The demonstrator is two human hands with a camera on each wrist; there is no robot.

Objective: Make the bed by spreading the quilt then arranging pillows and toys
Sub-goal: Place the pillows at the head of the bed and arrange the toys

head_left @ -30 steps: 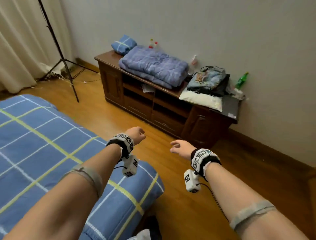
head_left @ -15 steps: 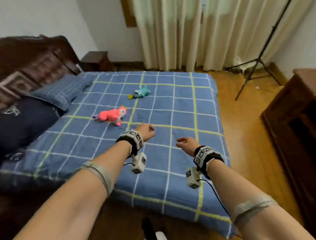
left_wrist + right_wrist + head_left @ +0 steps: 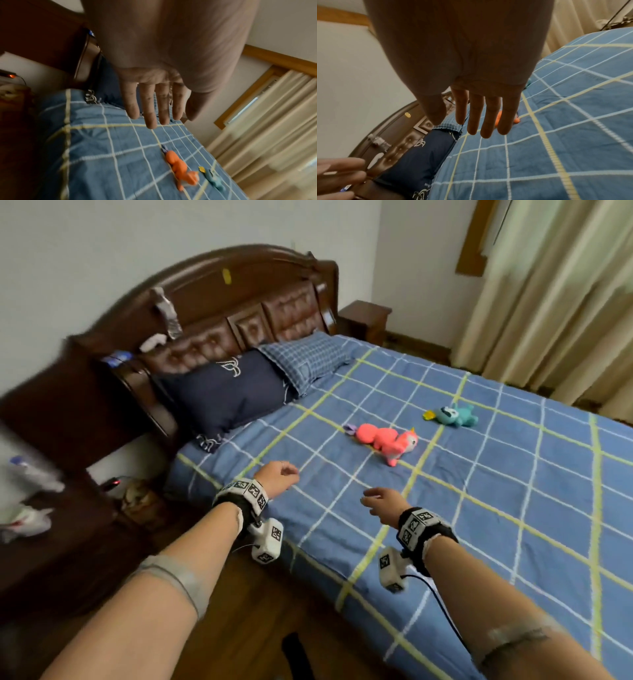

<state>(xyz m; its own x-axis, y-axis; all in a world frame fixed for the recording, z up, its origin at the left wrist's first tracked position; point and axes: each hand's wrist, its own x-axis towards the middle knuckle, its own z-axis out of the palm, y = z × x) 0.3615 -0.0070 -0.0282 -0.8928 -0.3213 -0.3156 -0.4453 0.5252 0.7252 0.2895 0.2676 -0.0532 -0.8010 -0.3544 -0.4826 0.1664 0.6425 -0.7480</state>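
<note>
From the remote station I watched the head view swing, within a second, from a cabinet stacked with folded blue bedding against the far wall, across the foot of the bed, to the headboard (image 3: 212, 302) end. Both hands hung empty over the near edge of the bed: the left hand (image 3: 275, 478) with fingers (image 3: 149, 108) straight and a little spread, the right hand (image 3: 382, 503) with fingers (image 3: 489, 115) likewise extended, neither touching the cloth as far as I could tell. The blue plaid cover (image 3: 479, 508) lay flat across the mattress; whether it was the quilt or only a sheet I could not say, and the folded bedding seen a second earlier may have been the quilt still to be fetched. The navy pillow (image 3: 222, 395) leaned against the headboard at the near corner, overlapped by the checked pillow (image 3: 305, 361) beside it. The pink toy (image 3: 385, 440) and the teal toy (image 3: 454, 416) lay on their sides mid-bed, near each other but apart. I judged the turn a survey of the bed, with pillows and toys not yet arranged.
</note>
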